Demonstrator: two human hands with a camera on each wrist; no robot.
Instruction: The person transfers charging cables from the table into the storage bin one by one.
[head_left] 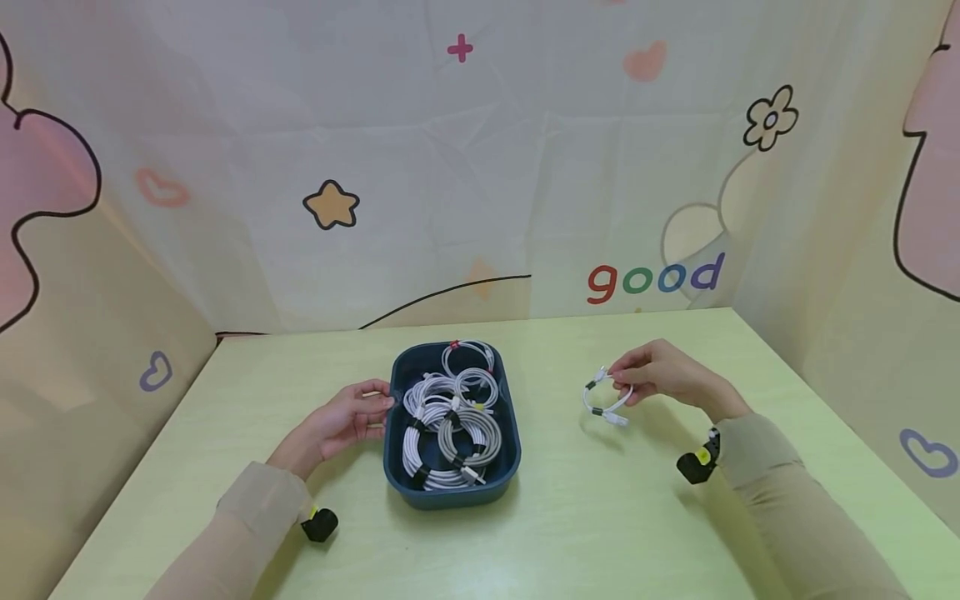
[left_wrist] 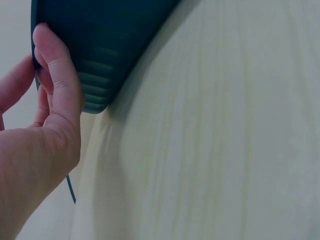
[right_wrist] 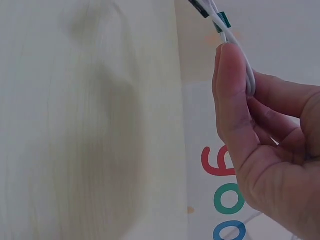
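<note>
A dark blue plastic bin (head_left: pixel 452 498) stands left of the table's middle. Inside lie several coiled cables, mostly white, with a greyish coil (head_left: pixel 470 437) on top; black ties bind some of them. My left hand (head_left: pixel 351 421) holds the bin's left rim, and in the left wrist view the thumb (left_wrist: pixel 60 70) lies against the outer wall. Right of the bin, my right hand (head_left: pixel 660 379) pinches a short looped white cable (head_left: pixel 619 403) above the table. Dark ties and white connector ends show on it. In the right wrist view the cable (right_wrist: pixel 239 50) runs between thumb and forefinger.
The pale wooden table (head_left: pixel 555 533) meets a printed cloth backdrop (head_left: pixel 420 250) at its far edge, with more cloth along both sides. Small black cameras (head_left: pixel 321 525) are worn at the wrists.
</note>
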